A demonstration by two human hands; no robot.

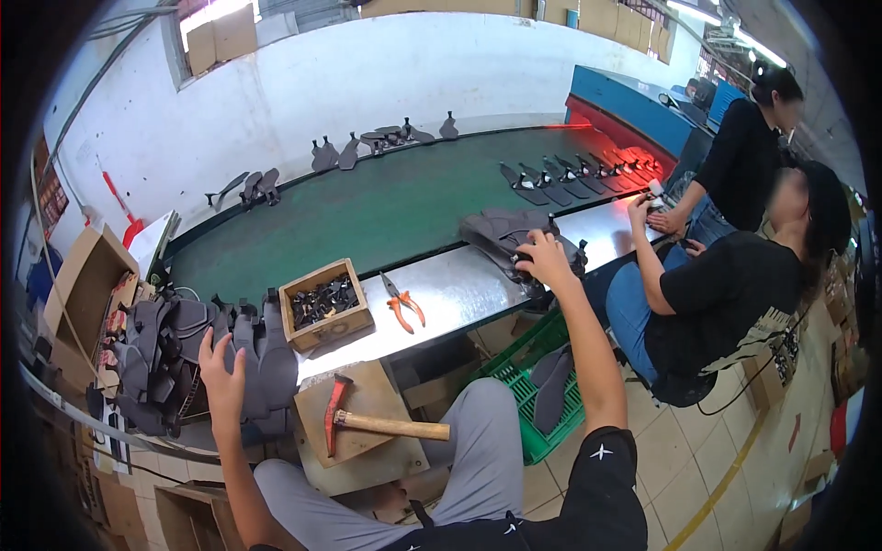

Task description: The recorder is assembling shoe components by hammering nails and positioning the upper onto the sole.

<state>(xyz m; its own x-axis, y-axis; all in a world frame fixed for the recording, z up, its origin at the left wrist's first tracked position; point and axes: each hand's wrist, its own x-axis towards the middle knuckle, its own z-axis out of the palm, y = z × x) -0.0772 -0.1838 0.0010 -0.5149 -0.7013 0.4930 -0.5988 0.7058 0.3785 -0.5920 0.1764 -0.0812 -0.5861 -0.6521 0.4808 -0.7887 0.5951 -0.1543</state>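
Note:
My left hand [223,378] is open, its fingers spread and pointing up, beside a heap of dark grey flat soles [170,335] at the left. My right hand [548,262] reaches to a stack of dark grey soles [496,230] at the bench's near edge. Its fingers curl around a black fitting on one of them. Between my hands stand a wooden box [358,323] of small black parts and orange-handled pliers [402,308]. A hammer [390,424] with a red head and wooden handle rests on a board-topped block [367,390] before my knees.
A green conveyor belt [340,207] runs behind the metal ledge [441,308], with soles along its far edge and a row [560,179] near the red-lit machine [634,115]. A green crate [537,441] holds a sole. Two co-workers [735,294] are at the right.

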